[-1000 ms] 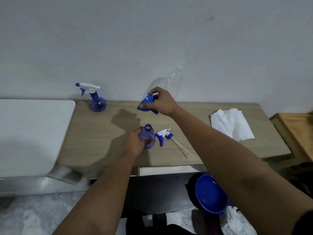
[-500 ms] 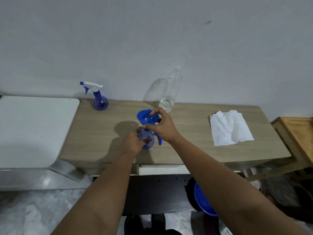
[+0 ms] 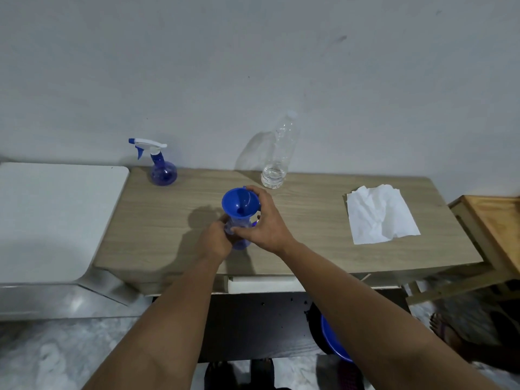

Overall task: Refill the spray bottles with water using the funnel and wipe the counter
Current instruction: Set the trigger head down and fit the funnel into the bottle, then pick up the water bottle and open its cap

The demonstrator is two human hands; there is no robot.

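Ideally, left hand [image 3: 215,240] grips the spray bottle [image 3: 239,243] steady while right hand [image 3: 266,220], pinching the funnel [image 3: 239,205], seats it upright.

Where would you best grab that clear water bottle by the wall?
Probably around the clear water bottle's straight middle, coming from the front or right: it stands upright against the wall, cap on, and the body narrows only near the neck.

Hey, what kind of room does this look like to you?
Probably a plain home utility or work corner: a light wood-grain counter against a bare grey wall, a blue plastic basin underneath, and pale marbled floor tiles.
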